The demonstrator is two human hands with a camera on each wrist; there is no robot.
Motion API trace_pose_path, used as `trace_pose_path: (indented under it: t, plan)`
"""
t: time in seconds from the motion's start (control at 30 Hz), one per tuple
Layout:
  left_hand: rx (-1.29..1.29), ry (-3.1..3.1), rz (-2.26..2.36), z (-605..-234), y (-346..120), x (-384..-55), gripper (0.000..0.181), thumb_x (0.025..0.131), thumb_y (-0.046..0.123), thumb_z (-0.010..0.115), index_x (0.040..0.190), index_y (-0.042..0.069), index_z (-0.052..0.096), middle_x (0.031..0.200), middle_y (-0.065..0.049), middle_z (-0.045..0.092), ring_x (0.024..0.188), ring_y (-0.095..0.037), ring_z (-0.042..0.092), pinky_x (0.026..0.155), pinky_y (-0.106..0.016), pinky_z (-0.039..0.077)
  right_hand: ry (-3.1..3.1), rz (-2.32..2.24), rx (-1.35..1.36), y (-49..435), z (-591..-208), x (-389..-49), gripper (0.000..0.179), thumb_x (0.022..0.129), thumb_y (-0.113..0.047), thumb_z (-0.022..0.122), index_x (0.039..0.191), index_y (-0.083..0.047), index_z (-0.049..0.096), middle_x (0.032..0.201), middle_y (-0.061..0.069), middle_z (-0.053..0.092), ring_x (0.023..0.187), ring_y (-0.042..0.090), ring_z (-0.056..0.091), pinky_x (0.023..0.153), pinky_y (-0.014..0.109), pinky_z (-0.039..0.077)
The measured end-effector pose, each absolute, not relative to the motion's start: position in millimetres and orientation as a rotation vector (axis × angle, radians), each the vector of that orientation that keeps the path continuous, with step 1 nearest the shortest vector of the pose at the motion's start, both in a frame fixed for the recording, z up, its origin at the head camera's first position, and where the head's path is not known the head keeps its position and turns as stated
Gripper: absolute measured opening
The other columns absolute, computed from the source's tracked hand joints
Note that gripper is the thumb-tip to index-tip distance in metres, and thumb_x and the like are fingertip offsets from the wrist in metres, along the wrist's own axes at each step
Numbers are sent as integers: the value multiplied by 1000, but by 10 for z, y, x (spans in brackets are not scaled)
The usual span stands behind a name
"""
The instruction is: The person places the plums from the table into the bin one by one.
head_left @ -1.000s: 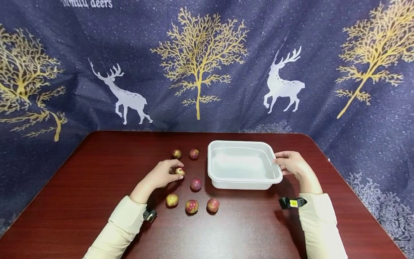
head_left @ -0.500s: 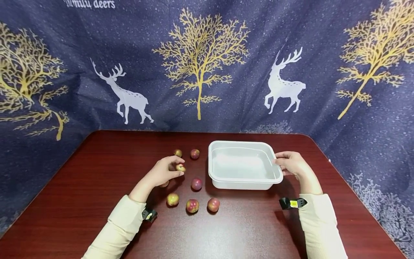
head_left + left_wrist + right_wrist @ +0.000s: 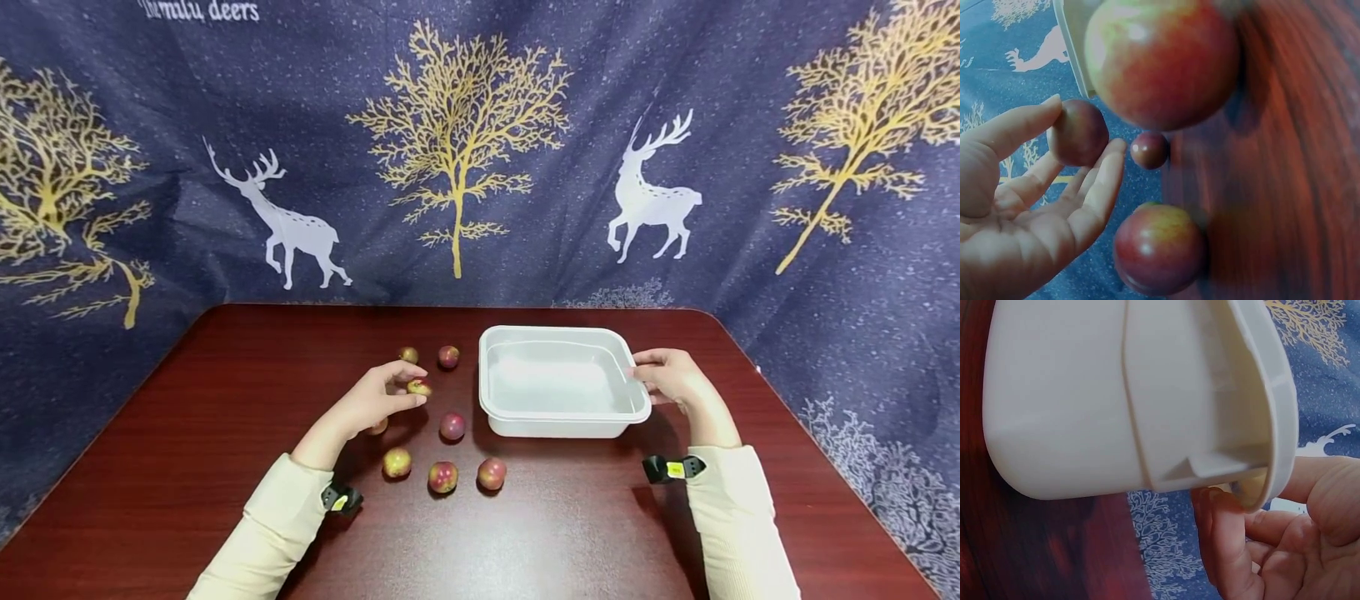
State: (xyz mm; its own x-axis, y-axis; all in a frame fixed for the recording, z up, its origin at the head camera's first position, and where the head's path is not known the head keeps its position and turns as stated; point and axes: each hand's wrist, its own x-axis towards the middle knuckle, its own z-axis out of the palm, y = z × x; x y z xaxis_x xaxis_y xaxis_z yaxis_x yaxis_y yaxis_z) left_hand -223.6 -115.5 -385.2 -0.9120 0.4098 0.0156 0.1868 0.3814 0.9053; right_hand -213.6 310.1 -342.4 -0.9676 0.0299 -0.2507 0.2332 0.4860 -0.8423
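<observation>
Over dark red table, before blue deer-print cloth: pinching one red-yellow fruit in the left hand, amid loose fruits, left of the white tub! Gripping its right end with the right hand.

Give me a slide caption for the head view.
Left hand holds a plum while the right hand grips a white plastic tub.

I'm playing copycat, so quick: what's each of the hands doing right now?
Left hand: holding a red-and-yellow fruit between thumb and fingers.
Right hand: holding the white tub by its rim.
</observation>
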Motion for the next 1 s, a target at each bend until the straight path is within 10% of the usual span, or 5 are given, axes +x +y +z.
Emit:
trace_pose_path:
  t: [0.27, 0.73, 1.0]
  plan:
    - [443, 2186, 1722, -3834, -1128, -2224, 52, 84, 16, 66, 127, -6, 45, 116, -21, 55, 94, -12, 61, 85, -37, 53, 2552, -1448, 222, 3102, -3429, -2140, 48, 87, -10, 55, 128, 13, 41, 74, -6, 62, 65, 6, 61, 61, 28, 56]
    - [338, 1979, 1838, -3785, -1090, -2201, 55, 88, 11, 59, 133, -6, 32, 119, -20, 54, 107, -27, 60, 90, -39, 50, 2567, -1443, 217, 3120, -3432, -2136, 47, 88, -9, 55, 127, 12, 43, 73, -7, 62, 65, 5, 60, 60, 27, 55]
    - [341, 1836, 1901, -3766, -1106, -2156, 55, 92, 11, 53, 134, -8, 23, 103, 1, 61, 104, -21, 61, 88, -34, 51, 2566, -1472, 220, 3092, -3448, -2147, 46, 87, -8, 55, 126, 13, 43, 75, -4, 62, 64, 7, 61, 60, 27, 56]
